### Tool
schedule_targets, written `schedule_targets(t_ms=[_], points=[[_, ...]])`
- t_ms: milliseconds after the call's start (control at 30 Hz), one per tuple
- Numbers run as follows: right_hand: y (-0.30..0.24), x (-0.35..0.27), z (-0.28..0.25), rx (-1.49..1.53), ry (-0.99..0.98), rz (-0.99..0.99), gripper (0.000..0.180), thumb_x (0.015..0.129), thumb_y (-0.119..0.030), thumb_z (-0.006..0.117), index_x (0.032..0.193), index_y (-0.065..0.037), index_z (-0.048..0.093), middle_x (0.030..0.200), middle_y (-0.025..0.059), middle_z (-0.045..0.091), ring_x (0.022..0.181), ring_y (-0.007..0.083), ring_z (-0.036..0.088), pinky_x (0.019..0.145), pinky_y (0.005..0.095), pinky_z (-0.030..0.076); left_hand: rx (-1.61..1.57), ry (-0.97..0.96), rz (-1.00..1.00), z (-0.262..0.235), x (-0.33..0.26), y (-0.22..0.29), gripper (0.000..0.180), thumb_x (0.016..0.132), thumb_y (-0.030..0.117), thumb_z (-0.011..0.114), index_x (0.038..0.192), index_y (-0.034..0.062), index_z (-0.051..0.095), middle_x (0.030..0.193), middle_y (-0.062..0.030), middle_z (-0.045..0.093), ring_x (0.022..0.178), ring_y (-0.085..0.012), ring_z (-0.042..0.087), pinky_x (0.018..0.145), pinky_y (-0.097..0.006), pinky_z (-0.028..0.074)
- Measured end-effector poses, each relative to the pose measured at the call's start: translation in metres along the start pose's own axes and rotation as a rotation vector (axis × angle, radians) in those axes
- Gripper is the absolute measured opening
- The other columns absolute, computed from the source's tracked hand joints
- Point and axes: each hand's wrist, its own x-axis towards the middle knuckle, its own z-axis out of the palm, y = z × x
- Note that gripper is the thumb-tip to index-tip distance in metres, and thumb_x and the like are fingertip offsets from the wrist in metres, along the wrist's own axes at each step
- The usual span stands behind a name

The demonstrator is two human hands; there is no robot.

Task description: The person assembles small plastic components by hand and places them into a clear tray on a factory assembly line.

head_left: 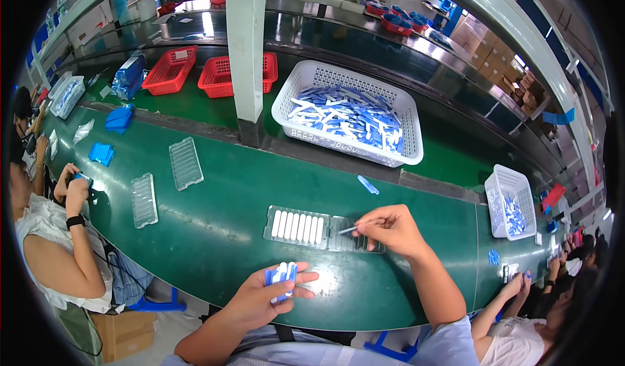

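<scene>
My left hand (257, 294) is closed around a small bundle of blue-and-white plastic sticks (282, 280), palm up near the front edge of the table. My right hand (394, 229) pinches one thin stick (348, 230) between thumb and fingertips. It hovers over the right section of a clear plastic tray (338, 242), and the fingers partly hide that section. The tray's left section holds a row of several white sticks (298, 227) lying side by side. Beyond my right hand, a few loose blue sticks (368, 184) lie on the table.
A large white basket (299, 86) full of blue and white sticks stands beyond the tray. Two clear trays (144, 200) lie to the left. Red baskets (170, 67) and a white post (246, 47) stand behind. A smaller white basket (528, 197) sits right; co-workers sit on both sides.
</scene>
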Motion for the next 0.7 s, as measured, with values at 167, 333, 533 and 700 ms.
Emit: schedule_targets(t_ms=[167,333,533,700], points=[[0.010,-0.001,0.015,-0.784,0.128,-0.399,0.006,0.085,-0.012,0.079,0.085,-0.006,0.079,0.076,0.0052,0.074,0.057,0.0141,0.065,0.056,0.0294,0.051,0.101,-0.027,-0.045,-0.004,0.002,-0.002,0.044,0.102,0.011,0.060,0.143,-0.0020,0.047,0.140,-0.0219,0.058,0.104,-0.0236,0.069,0.054,-0.021,0.037],[0.034,-0.022,0.038,-1.109,0.143,-0.569,0.017,0.077,-0.020,0.083,0.093,-0.014,0.081,0.086,-0.0003,0.062,0.084,0.0203,0.054,0.081,0.0368,0.037,0.077,-0.019,-0.022,-0.009,0.003,-0.003,0.040,0.103,0.013,0.059,0.138,-0.0039,0.051,0.131,-0.0201,0.062,0.090,-0.0143,0.068,0.050,-0.020,0.031],[0.032,-0.038,0.022,-1.078,-0.013,-0.591,0.026,0.080,-0.023,0.081,0.105,-0.014,0.079,0.102,0.0016,0.058,0.100,0.0236,0.049,0.092,0.0418,0.030,0.036,-0.018,-0.022,-0.009,0.006,-0.004,0.038,0.102,0.009,0.058,0.137,-0.0031,0.051,0.133,-0.0189,0.062,0.085,-0.0116,0.066,0.048,-0.020,0.031],[0.005,-0.049,0.042,-0.859,0.056,-0.575,0.034,0.081,-0.018,0.079,0.114,-0.012,0.076,0.095,0.0017,0.064,0.093,0.0213,0.057,0.090,0.0374,0.036,0.119,-0.020,-0.049,0.000,0.013,-0.008,0.031,0.099,0.006,0.063,0.129,-0.0028,0.058,0.125,-0.0168,0.068,0.085,-0.0152,0.070,0.046,-0.019,0.032]])
